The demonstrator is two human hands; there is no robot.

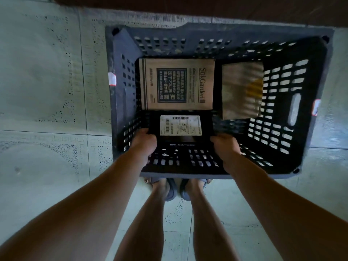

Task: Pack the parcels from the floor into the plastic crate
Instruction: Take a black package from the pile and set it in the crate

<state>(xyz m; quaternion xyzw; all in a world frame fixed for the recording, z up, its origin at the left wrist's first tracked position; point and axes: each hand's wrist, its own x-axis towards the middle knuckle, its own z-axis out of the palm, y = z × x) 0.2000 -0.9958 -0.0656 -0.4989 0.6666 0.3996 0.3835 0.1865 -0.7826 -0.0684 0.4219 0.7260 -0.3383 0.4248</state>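
A dark perforated plastic crate [293, 162] stands on the tiled floor in front of me. Inside it, near the front wall, is a black parcel [180, 142] with a white shipping label. My left hand [144, 146] grips its left edge and my right hand [225, 147] grips its right edge. Behind it lies a tan printed cardboard box [177, 83] flat on the crate floor. A shiny plastic-wrapped parcel [242, 89] with a yellow patch lies to the right of that box.
Pale green floor tiles [47, 91] surround the crate. My feet in dark sandals [178, 189] stand right against the crate's near rim. A dark brown surface [207, 6] runs along the far side beyond the crate.
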